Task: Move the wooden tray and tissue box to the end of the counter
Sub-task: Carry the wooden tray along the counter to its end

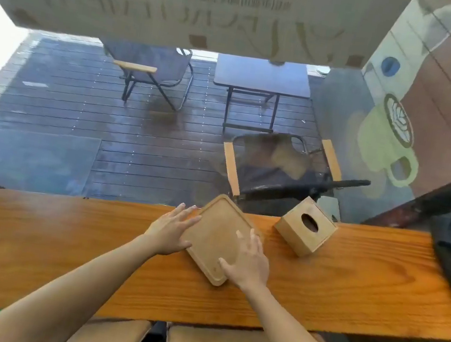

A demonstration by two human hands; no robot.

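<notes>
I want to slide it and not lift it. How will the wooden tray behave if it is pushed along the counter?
The wooden tray looks flat, thin and rigid, so it should slide in one piece, probably easily on the smooth counter. With the left hand and right hand on opposite edges, uneven pressure may turn it. Its far corner overhangs the counter's far edge, so it might tip.

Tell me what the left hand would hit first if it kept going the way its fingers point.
The left hand already rests on the flat rectangular wooden tray. Its fingers point up-right across the tray's far corner, toward the window; nothing else seems to lie ahead on the counter, though depth is unclear.
</notes>
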